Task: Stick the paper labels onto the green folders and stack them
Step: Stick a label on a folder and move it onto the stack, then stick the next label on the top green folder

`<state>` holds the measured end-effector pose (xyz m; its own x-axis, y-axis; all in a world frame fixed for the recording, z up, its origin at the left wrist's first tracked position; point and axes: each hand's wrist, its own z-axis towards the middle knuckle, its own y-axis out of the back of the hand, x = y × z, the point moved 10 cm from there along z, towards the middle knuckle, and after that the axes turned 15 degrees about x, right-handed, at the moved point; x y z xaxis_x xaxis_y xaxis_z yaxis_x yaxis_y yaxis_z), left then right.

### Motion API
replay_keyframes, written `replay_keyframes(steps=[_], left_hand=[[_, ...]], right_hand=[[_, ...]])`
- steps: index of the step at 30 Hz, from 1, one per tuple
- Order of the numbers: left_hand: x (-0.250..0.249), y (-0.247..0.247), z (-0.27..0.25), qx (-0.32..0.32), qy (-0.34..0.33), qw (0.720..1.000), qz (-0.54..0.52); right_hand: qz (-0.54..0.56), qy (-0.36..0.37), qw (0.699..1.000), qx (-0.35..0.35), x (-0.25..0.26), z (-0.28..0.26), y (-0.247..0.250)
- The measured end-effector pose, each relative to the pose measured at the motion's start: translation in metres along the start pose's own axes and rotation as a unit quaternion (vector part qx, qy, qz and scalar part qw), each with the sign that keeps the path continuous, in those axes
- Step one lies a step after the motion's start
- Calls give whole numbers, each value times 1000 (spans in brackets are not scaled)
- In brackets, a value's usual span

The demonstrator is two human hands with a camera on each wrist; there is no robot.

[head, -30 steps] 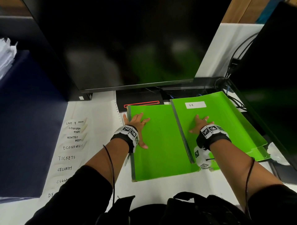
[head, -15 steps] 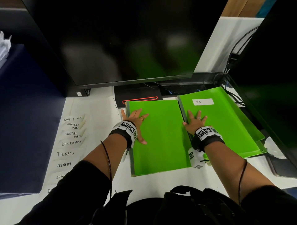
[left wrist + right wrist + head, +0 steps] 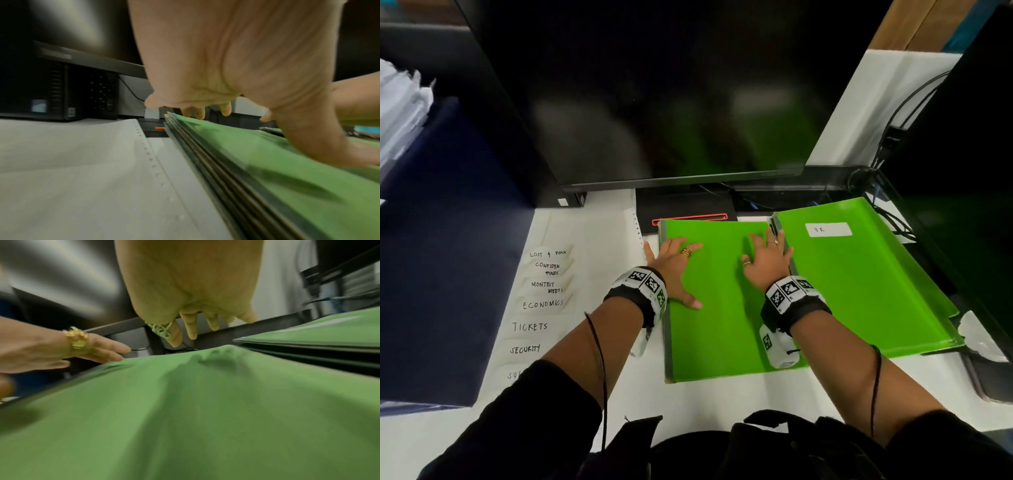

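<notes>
A stack of plain green folders (image 3: 719, 329) lies in front of me on the white desk. My left hand (image 3: 674, 263) rests flat on its top left part, fingers spread (image 3: 205, 110). My right hand (image 3: 767, 260) lies flat on the same stack's right side, near its far corner, fingers straight (image 3: 191, 327). To the right sits a second green folder stack (image 3: 866, 291), its top folder bearing a white label (image 3: 828, 229) reading "HR". A column of handwritten paper labels (image 3: 541, 305) lies on a sheet at the left.
A large dark monitor (image 3: 671, 96) stands close behind the folders, with a black base with a red outline (image 3: 688, 209) under it. A second dark screen (image 3: 969, 192) and cables (image 3: 893, 219) crowd the right. A dark blue box (image 3: 445, 260) sits left.
My right hand slid left from the labelled stack onto the plain stack. The left hand stayed in place. The head view shifted a little.
</notes>
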<state>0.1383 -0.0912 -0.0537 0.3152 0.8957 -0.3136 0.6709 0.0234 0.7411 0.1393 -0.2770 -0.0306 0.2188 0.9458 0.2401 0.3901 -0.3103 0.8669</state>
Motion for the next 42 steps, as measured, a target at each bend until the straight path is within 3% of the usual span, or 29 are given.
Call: replay_keyframes(steps=[4,8,13,16,18,25,29,32,35,42], left_hand=[[41,31,-33,-117,84,988,-50],[105,47,-76,-236,236,940,-69],[170,16,-108,-231,345,888,-198],[187,-10,-105,-148,377,895,-187],[192,-20,-103,-113,387,899,-174],[199,-4,-116,-144,392,883,-215],[203,0,-109,-99,388,905,-140],[205,-3,-102,-93,381,916,-88],[206,-4,-96,-107,355,923,-100],[207,1,-99,-119,367,916,-115]], right_hand=[[32,108,994,13,78,8,-9],[35,208,977,34,153,12,-23],[14,289,956,45,227,12,-38],[-4,300,950,80,260,19,-52],[-8,312,943,117,284,22,-63],[47,304,919,246,342,29,-96],[71,290,912,281,354,37,-108],[29,268,920,286,358,43,-120],[2,244,930,273,363,46,-127],[77,246,947,192,354,57,-109]])
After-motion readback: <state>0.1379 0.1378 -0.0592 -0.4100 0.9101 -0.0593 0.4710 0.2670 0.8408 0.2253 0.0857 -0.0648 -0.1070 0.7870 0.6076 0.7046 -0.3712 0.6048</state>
